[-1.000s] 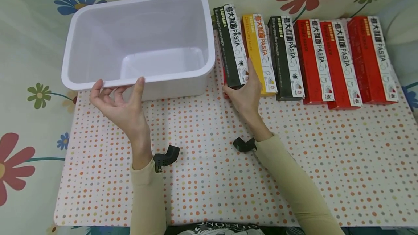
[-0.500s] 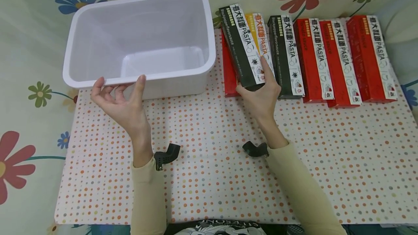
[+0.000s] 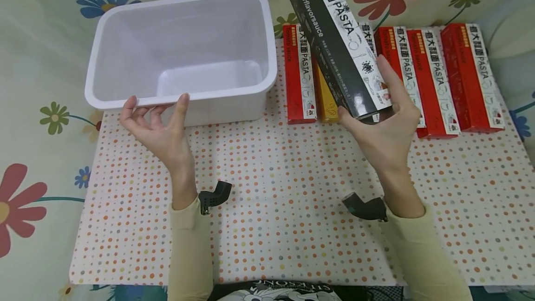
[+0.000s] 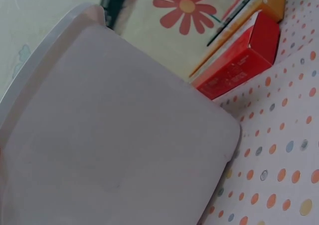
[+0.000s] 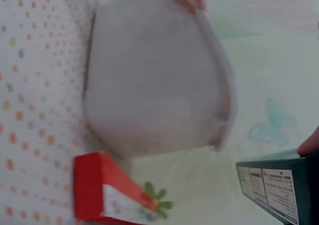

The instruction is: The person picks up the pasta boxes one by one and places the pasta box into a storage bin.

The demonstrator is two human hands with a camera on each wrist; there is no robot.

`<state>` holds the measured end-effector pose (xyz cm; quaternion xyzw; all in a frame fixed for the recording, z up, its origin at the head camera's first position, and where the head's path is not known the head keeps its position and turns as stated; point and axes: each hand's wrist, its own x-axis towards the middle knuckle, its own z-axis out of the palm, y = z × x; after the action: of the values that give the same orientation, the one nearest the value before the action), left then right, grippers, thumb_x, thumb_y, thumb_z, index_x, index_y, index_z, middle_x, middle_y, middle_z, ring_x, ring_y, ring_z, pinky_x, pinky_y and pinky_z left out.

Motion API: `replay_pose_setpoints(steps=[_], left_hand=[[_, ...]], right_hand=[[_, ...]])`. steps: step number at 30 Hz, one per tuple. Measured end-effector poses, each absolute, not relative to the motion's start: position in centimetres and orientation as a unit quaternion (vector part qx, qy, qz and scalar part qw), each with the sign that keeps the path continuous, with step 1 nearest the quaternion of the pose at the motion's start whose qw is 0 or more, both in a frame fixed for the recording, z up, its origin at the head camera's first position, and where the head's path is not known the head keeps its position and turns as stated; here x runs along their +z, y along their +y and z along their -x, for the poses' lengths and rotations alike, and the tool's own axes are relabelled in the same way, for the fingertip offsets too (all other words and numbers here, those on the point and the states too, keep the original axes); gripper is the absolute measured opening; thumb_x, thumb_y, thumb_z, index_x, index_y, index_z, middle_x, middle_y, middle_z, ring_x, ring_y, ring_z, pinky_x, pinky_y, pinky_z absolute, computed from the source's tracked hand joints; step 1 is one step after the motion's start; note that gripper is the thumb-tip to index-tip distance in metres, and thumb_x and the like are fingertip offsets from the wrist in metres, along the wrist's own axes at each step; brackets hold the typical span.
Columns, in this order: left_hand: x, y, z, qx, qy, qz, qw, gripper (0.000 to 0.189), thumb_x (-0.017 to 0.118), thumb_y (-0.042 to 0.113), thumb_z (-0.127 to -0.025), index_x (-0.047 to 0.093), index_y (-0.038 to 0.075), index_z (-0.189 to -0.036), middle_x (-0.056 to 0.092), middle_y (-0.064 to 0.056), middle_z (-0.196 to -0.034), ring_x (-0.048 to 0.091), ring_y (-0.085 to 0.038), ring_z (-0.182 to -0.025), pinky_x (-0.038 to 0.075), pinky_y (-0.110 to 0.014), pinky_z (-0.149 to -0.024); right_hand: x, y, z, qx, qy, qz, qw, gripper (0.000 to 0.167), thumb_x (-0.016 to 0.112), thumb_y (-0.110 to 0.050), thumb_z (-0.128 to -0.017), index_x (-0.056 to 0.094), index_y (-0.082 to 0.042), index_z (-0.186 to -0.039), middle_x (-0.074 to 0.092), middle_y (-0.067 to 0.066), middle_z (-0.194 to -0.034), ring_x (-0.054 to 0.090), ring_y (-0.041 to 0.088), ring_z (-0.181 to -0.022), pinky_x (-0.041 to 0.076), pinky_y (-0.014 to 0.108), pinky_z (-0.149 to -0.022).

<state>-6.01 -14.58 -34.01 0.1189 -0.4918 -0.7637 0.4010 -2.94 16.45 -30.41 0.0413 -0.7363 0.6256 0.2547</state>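
Note:
My right hand [image 3: 386, 124] grips the near end of a dark green black pepper pasta box [image 3: 334, 41], which hangs tilted above the row of boxes. In the right wrist view, that box [image 5: 274, 185] shows its printed label beside a fingertip. My left hand [image 3: 160, 129] holds the front rim of the large white plastic tub [image 3: 217, 110], thumb and fingertips at the rim. Inside, the visible tub floor is bare. Beneath the lifted box stand a red tomato sauce pasta box [image 3: 298, 73] and a yellow one [image 3: 328, 101], the latter partly hidden.
Red pasta boxes [image 3: 470, 78] line the right side of the dotted tablecloth [image 3: 267, 226]. Another dark box [image 3: 368, 36] is mostly covered by the raised one. A flowered cloth [image 3: 25, 82] hangs behind the table. Small black camera mounts sit at both wrists.
My right hand has lifted the dark pasta box off the leftmost red box and carried it up and to the right. The left hand stays at the tub's rim.

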Motion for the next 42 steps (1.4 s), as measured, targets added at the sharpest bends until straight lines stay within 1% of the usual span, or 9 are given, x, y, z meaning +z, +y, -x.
replay_pose_setpoints(steps=[4,7,10,16,22,30,36,39,42], left_hand=[[-33.9,-14.6,6.1,-0.774,-0.48,-0.131,0.393,0.087,0.09,-0.015,-0.066,0.04,0.0,-0.135,0.047,-0.013,-0.107,0.061,-0.034,-0.091,0.063,-0.041,-0.085],[-33.9,-14.6,6.1,-0.775,-0.479,-0.129,0.391,0.087,0.09,-0.016,-0.066,0.039,0.0,-0.135,0.049,-0.014,-0.109,0.061,-0.034,-0.091,0.062,-0.04,-0.085],[-33.8,-14.7,6.1,-0.775,-0.479,-0.129,0.391,0.086,0.09,-0.015,-0.067,0.04,0.001,-0.135,0.049,-0.014,-0.109,0.062,-0.034,-0.092,0.062,-0.04,-0.085],[-33.8,-14.7,6.1,-0.776,-0.477,-0.128,0.392,0.085,0.09,-0.016,-0.067,0.041,0.002,-0.135,0.049,-0.014,-0.108,0.062,-0.033,-0.091,0.063,-0.04,-0.085],[-33.9,-14.5,6.2,-0.776,-0.476,-0.129,0.394,0.085,0.088,-0.017,-0.068,0.04,0.001,-0.136,0.051,-0.015,-0.11,0.062,-0.032,-0.092,0.063,-0.04,-0.085],[-34.0,-14.1,6.2,-0.778,-0.472,-0.125,0.396,0.086,0.087,-0.018,-0.068,0.039,-0.002,-0.137,0.05,-0.015,-0.111,0.062,-0.032,-0.092,0.064,-0.039,-0.083],[-33.9,-14.2,6.2,-0.769,-0.475,-0.119,0.41,0.086,0.088,-0.018,-0.067,0.039,-0.002,-0.136,0.051,-0.016,-0.11,0.062,-0.034,-0.09,0.063,-0.039,-0.081],[-33.9,-14.2,6.4,-0.77,-0.474,-0.122,0.409,0.085,0.087,-0.019,-0.067,0.04,-0.002,-0.136,0.052,-0.016,-0.109,0.062,-0.034,-0.09,0.063,-0.039,-0.081],[-33.8,-14.2,6.4,-0.773,-0.472,-0.132,0.403,0.086,0.088,-0.02,-0.066,0.041,-0.001,-0.135,0.052,-0.015,-0.109,0.063,-0.033,-0.09,0.064,-0.038,-0.081]], right_hand=[[-27.6,16.8,3.8,0.656,-0.712,-0.078,0.237,0.076,0.076,0.013,-0.073,0.055,0.004,-0.146,0.057,0.017,-0.145,0.054,0.032,-0.127,0.058,0.024,-0.097],[-25.7,17.5,5.1,0.648,-0.72,-0.13,0.209,0.07,0.077,0.011,-0.079,0.056,0.003,-0.146,0.058,0.015,-0.143,0.052,0.033,-0.128,0.056,0.021,-0.1],[-23.9,17.8,6.5,0.615,-0.753,-0.144,0.183,0.067,0.077,0.009,-0.082,0.059,-0.004,-0.146,0.06,0.012,-0.138,0.053,0.031,-0.125,0.055,0.019,-0.099],[-21.7,16.4,9.2,0.52,-0.828,-0.178,0.112,0.073,0.078,0.002,-0.087,0.052,-0.012,-0.153,0.058,0.006,-0.144,0.055,0.021,-0.124,0.053,0.013,-0.094],[-20.6,13.3,11.3,0.453,-0.861,-0.225,0.048,0.078,0.083,-0.004,-0.083,0.051,-0.012,-0.154,0.058,0.006,-0.146,0.053,0.015,-0.122,0.051,0.016,-0.094],[-19.6,10.1,13.7,0.395,-0.884,-0.245,-0.046,0.075,0.082,-0.017,-0.086,0.052,-0.015,-0.154,0.055,0.01,-0.147,0.052,0.022,-0.12,0.054,0.014,-0.087],[-19.8,7.7,15.9,0.359,-0.888,-0.261,-0.121,0.071,0.08,-0.016,-0.084,0.056,-0.014,-0.151,0.058,0.005,-0.149,0.05,0.021,-0.126,0.053,0.03,-0.098],[-20.2,6.6,16.9,0.339,-0.888,-0.268,-0.157,0.07,0.079,-0.016,-0.083,0.059,-0.015,-0.149,0.057,0.001,-0.152,0.046,0.016,-0.13,0.051,0.031,-0.093],[-20.6,5.3,17.9,0.336,-0.881,-0.274,-0.188,0.067,0.077,-0.013,-0.082,0.06,-0.011,-0.147,0.062,0.002,-0.146,0.05,0.015,-0.119,0.049,0.028,-0.081]])
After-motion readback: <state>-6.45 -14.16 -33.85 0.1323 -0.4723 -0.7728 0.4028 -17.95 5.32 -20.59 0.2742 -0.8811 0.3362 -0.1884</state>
